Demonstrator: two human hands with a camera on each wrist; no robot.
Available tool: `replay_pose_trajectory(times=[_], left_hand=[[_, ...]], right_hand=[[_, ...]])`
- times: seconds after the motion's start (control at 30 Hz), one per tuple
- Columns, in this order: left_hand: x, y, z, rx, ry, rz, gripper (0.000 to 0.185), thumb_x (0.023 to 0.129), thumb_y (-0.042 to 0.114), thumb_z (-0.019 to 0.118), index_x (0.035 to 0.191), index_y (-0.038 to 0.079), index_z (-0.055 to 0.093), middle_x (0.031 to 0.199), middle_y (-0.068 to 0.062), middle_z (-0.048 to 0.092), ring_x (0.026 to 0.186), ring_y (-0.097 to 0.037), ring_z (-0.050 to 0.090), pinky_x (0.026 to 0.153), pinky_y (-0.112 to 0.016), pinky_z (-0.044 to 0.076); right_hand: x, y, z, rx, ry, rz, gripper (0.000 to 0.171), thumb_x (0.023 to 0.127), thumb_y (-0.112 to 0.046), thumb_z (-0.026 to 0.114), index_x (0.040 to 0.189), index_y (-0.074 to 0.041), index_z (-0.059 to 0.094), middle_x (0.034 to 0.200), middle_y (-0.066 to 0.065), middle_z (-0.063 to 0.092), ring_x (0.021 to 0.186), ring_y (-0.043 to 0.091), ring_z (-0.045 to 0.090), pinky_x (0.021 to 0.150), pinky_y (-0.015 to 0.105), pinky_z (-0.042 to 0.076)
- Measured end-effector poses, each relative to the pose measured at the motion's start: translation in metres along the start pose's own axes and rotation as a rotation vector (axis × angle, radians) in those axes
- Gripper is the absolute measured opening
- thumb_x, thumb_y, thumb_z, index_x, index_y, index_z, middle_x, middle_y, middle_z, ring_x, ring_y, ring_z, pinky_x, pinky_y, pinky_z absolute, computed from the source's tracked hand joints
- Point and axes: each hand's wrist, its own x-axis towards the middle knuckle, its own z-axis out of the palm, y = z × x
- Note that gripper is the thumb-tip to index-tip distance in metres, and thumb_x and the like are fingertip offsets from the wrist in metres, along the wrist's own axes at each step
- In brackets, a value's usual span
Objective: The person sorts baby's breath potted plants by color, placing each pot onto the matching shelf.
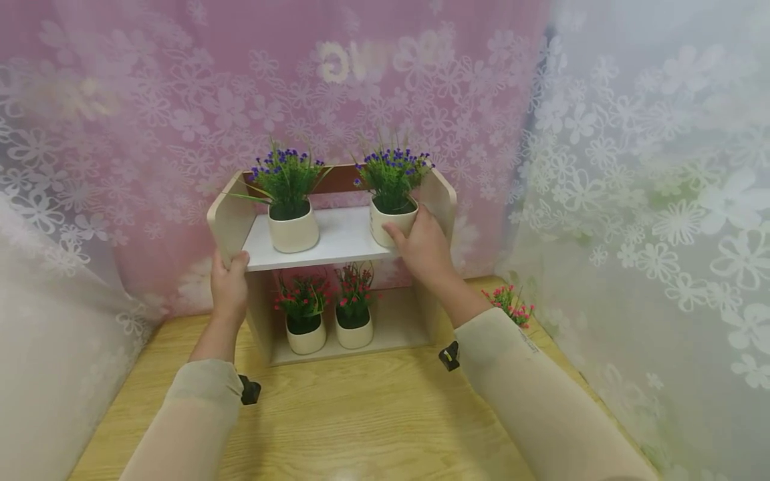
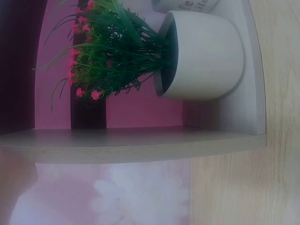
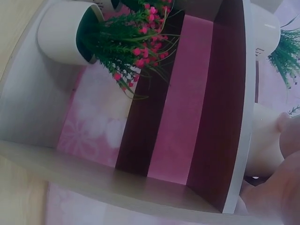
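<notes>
A two-tier shelf (image 1: 339, 230) with pale side panels stands on the wooden table. My left hand (image 1: 230, 287) grips its left side panel beside the upper board, thumb at the front edge. On the upper board's right end, my right hand (image 1: 428, 250) holds a white potted plant with purple flowers (image 1: 380, 230), thumb across the pot's front. The right wrist view shows part of that pot (image 3: 265, 140) beside the hand (image 3: 281, 187). Another purple-flowered potted plant (image 1: 293, 230) sits at the left of the upper board, touched by neither hand.
Two white potted plants with red flowers, one left (image 1: 305, 342) and one right (image 1: 355, 334), stand on the lower tier. Further red flowers (image 1: 511, 307) show behind the right forearm. Flower-patterned curtains (image 1: 180, 113) hang behind and beside the wooden table (image 1: 349, 414).
</notes>
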Motion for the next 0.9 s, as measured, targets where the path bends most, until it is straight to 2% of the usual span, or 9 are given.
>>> replay_pose_trajectory(times=[0.17, 0.37, 0.53, 0.7, 0.9], left_hand=[[0.001, -0.001, 0.0, -0.016, 0.004, 0.0, 0.051, 0.11, 0.022, 0.052, 0.16, 0.019, 0.042, 0.139, 0.01, 0.051, 0.146, -0.012, 0.04, 0.134, -0.036, 0.026], [0.0, -0.001, 0.001, -0.025, 0.005, 0.001, 0.049, 0.11, 0.022, 0.051, 0.159, 0.019, 0.043, 0.131, 0.014, 0.053, 0.132, -0.007, 0.044, 0.128, -0.032, 0.03], [-0.003, 0.001, 0.002, -0.017, 0.012, 0.006, 0.046, 0.11, 0.023, 0.051, 0.156, 0.02, 0.045, 0.129, 0.014, 0.053, 0.128, -0.006, 0.045, 0.124, -0.031, 0.032], [-0.006, 0.004, 0.003, -0.001, 0.025, 0.008, 0.05, 0.11, 0.022, 0.051, 0.159, 0.017, 0.043, 0.129, 0.013, 0.053, 0.13, -0.008, 0.045, 0.125, -0.032, 0.031], [-0.005, 0.004, 0.002, 0.017, 0.009, -0.004, 0.052, 0.11, 0.024, 0.051, 0.161, 0.018, 0.041, 0.13, 0.015, 0.052, 0.134, -0.008, 0.043, 0.127, -0.034, 0.029]], right_hand=[[0.007, 0.0, 0.003, -0.011, 0.015, 0.008, 0.093, 0.1, -0.058, 0.073, 0.163, 0.001, 0.039, 0.155, 0.023, 0.059, 0.147, 0.04, 0.057, 0.125, 0.052, 0.046], [0.012, 0.004, 0.007, -0.018, 0.044, 0.009, 0.092, 0.097, -0.056, 0.078, 0.162, -0.002, 0.042, 0.152, 0.022, 0.063, 0.143, 0.04, 0.061, 0.123, 0.052, 0.048], [0.013, 0.004, 0.009, -0.032, 0.061, 0.013, 0.092, 0.096, -0.055, 0.079, 0.163, -0.003, 0.041, 0.151, 0.022, 0.063, 0.142, 0.04, 0.061, 0.123, 0.053, 0.048], [0.011, 0.003, 0.011, -0.023, 0.064, 0.011, 0.094, 0.097, -0.053, 0.079, 0.163, 0.0, 0.04, 0.152, 0.024, 0.061, 0.143, 0.041, 0.06, 0.123, 0.053, 0.048], [0.01, 0.004, 0.012, -0.042, 0.056, 0.021, 0.095, 0.098, -0.056, 0.076, 0.164, 0.002, 0.037, 0.155, 0.025, 0.054, 0.145, 0.042, 0.056, 0.125, 0.054, 0.046]])
